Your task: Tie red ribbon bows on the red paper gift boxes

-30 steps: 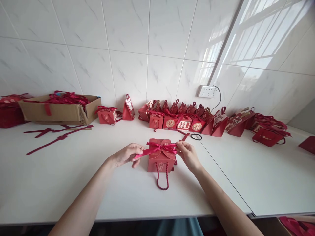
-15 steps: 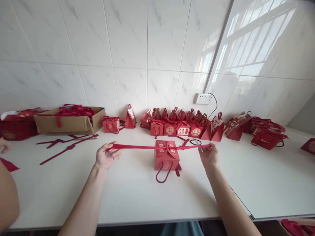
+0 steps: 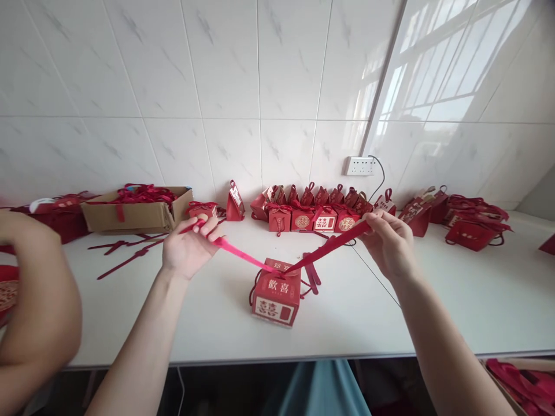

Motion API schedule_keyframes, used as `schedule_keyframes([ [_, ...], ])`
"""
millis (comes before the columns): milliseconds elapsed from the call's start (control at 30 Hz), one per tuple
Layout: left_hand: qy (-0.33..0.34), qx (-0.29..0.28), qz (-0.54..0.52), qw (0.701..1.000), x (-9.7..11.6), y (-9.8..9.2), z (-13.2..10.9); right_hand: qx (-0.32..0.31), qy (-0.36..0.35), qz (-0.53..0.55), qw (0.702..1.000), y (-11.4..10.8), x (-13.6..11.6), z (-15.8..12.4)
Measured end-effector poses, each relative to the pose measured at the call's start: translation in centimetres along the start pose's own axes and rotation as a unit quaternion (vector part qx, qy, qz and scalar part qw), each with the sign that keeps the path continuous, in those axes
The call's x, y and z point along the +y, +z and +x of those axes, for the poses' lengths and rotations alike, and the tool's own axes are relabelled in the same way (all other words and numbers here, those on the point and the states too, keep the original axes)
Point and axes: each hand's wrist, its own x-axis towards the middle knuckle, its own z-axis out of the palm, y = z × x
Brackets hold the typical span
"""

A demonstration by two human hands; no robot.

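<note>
Your left hand (image 3: 188, 245) and right hand (image 3: 390, 242) are clamping red ribbon (image 3: 327, 248) in their fingers (image 3: 381, 222); the box (image 3: 271, 287) is sitting below, between them, nearer the left.

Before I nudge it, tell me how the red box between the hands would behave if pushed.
The red box would probably slide rather than roll, given its flat sides and the smooth-looking table. It looks stiff yet crushable, its card-like panels holding straight edges. The ribbon, held by the left hand and right hand, may tug its top.
</note>
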Motion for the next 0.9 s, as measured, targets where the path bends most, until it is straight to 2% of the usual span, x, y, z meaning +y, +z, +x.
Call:
schedule_keyframes([
  [33,-0.014,0.012,0.042,0.999,0.0,-0.3,0.0,-0.028,0.013,-0.015,0.999,-0.3,-0.3,-0.3],
  [100,-0.006,0.080,0.189,0.979,-0.4,-1.1,0.1,-0.060,0.031,-0.034,0.997,-1.1,-0.6,-0.8],
  [167,0.059,0.181,0.333,0.924,-1.3,-1.6,0.0,-0.027,0.000,-0.063,0.998,-1.6,-0.5,-1.0],
  [200,0.106,0.211,0.396,0.888,-1.9,-1.6,-0.3,0.001,-0.032,-0.092,0.995,-1.5,-0.3,-1.2],
  [233,0.149,0.209,0.452,0.854,-2.6,-1.3,-0.8,0.018,-0.064,-0.133,0.989,-1.2,-0.1,-1.4],
  [267,0.181,0.177,0.503,0.826,-3.4,-0.7,-1.4,0.008,-0.091,-0.183,0.979,-0.6,0.3,-1.6],
  [300,0.199,0.117,0.561,0.795,-4.4,0.1,-2.2,-0.032,-0.108,-0.237,0.965,0.1,0.7,-1.9],
  [367,0.197,-0.013,0.656,0.728,-6.6,2.1,-4.1,-0.178,-0.124,-0.327,0.920,2.0,1.8,-2.6],
  [400,0.199,-0.038,0.687,0.698,-7.8,3.1,-4.9,-0.255,-0.128,-0.359,0.889,2.9,2.4,-3.0],
  [467,0.190,-0.047,0.730,0.655,-9.8,4.5,-6.3,-0.371,-0.133,-0.395,0.830,4.3,3.8,-3.5],
  [533,0.172,-0.039,0.747,0.641,-11.0,4.9,-6.9,-0.439,-0.123,-0.411,0.789,5.0,5.0,-3.8],
  [600,0.148,-0.046,0.747,0.647,-11.2,4.3,-6.9,-0.470,-0.107,-0.420,0.769,5.1,5.8,-3.8],
  [700,0.116,-0.104,0.735,0.660,-9.7,2.8,-6.0,-0.476,-0.093,-0.439,0.757,5.3,5.9,-3.8],
  [800,0.086,-0.177,0.727,0.658,-7.8,1.7,-5.0,-0.471,-0.075,-0.468,0.743,6.0,5.5,-3.8],
  [900,0.059,-0.201,0.732,0.648,-6.7,1.6,-4.5,-0.474,-0.044,-0.497,0.726,7.0,4.9,-3.8],
])
